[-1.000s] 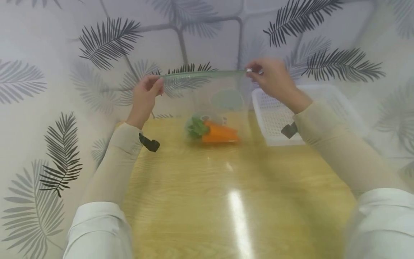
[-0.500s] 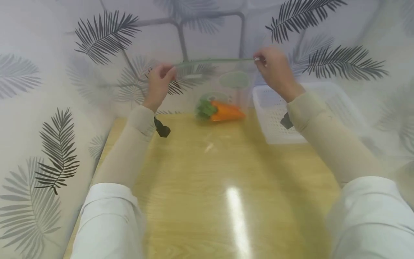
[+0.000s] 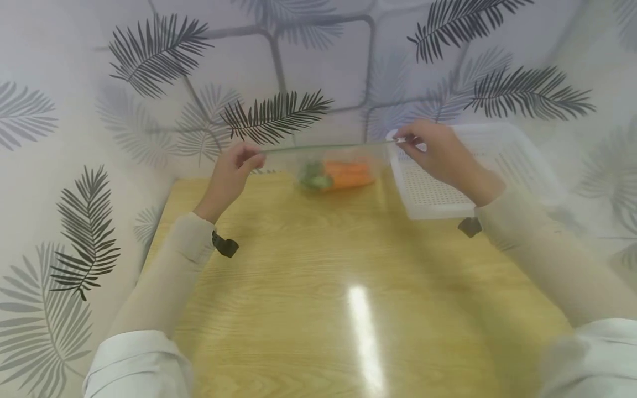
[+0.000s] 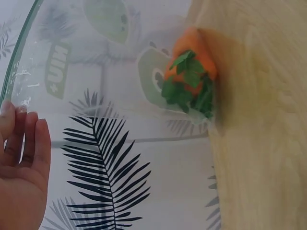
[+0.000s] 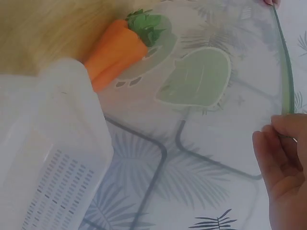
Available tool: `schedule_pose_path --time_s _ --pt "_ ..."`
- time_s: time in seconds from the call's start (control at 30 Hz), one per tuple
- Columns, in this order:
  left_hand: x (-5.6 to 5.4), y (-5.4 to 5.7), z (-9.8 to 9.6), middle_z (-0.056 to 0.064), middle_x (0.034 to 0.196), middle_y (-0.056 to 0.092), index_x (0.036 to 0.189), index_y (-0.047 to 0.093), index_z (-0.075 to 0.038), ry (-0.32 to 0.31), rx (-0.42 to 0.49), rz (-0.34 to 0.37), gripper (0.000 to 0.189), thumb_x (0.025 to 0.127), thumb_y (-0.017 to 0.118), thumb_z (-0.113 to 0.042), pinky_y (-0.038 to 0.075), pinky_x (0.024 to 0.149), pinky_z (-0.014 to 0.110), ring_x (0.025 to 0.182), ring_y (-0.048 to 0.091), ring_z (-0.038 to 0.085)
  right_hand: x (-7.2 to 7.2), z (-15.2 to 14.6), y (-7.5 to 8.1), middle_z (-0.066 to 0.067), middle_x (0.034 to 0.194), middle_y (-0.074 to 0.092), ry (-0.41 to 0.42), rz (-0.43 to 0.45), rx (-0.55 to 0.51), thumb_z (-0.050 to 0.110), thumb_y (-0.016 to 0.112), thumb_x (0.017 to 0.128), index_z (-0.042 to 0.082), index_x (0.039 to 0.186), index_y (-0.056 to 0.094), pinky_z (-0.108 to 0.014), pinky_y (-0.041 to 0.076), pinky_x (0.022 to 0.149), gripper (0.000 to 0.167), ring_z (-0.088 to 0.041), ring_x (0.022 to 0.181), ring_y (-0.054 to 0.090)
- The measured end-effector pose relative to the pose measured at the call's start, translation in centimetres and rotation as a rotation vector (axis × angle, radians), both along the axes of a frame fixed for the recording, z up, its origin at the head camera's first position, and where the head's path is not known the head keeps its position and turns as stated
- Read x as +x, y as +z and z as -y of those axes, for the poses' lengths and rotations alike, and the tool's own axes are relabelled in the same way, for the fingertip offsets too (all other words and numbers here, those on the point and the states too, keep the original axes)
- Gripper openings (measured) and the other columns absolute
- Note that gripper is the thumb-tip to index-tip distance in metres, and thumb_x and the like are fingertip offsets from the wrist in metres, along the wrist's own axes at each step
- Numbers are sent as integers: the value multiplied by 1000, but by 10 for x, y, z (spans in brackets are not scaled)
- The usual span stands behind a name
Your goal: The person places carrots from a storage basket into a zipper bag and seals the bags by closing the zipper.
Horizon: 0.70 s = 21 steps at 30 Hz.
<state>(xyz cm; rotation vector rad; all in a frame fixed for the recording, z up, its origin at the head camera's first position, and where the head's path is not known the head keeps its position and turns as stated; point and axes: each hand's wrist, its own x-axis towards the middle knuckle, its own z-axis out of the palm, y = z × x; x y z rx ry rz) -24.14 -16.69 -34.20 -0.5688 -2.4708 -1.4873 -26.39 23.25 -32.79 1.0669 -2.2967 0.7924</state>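
A clear zip bag with pale green prints and a green zip strip is stretched between the two hands. My left hand pinches one end of the strip between thumb and fingers. At the other end, my right hand pinches the strip by a small white slider. Orange carrots with leafy green tops lie at the bottom of the bag, seen through its plastic, low at the table's back edge. In the right wrist view, the fingertips cover the slider.
A white perforated plastic basket stands at the back right, close beside the bag. Behind the wooden table rises a wall with a leaf pattern. Each sleeve carries a black wrist camera, such as the left one.
Both hands rose and shifted back with the bag, then came down again, bringing the zip strip lower and nearer the carrots. The carrots moved toward the table's back edge. Both hands keep their grip.
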Motion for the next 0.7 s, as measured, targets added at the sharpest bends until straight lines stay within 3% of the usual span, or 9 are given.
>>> schedule_pose_path --time_s 0.2,0.33,0.43,0.57,0.7 --pt "37 -22 6 16 95 63 101 59 4 -26 -89 -28 15 94 54 -9 50 84 35 89 59 22 30 0 -20 -10 90 67 77 30 26 -13 67 76 -1 94 65 -34 53 76 22 -22 79 64" --pt "49 -47 9 14 97 63 102 59 1 -51 -97 -21 13 94 54 -8 51 81 40 90 61 26 48 -4 -31 -8 88 67 73 76 70 -11 67 77 0 94 64 -34 53 74 21 -20 78 63" --pt "54 -64 10 7 101 63 104 60 -6 -59 -100 -8 13 94 56 -13 52 81 37 92 61 21 60 -8 -38 -5 88 66 78 126 101 -10 67 76 2 95 64 -33 54 72 22 -18 77 63" --pt "67 -75 8 2 109 60 114 59 -10 -113 -110 24 22 93 59 -16 51 86 31 97 57 16 73 -13 -47 -1 91 66 110 208 121 -10 68 76 5 97 64 -31 54 72 26 -14 79 63" --pt "80 -85 4 0 108 60 113 62 -10 -188 -172 26 22 91 61 -10 50 88 30 98 56 16 82 -14 -59 2 95 65 171 272 142 -8 68 77 6 100 64 -30 54 75 27 -13 84 62"
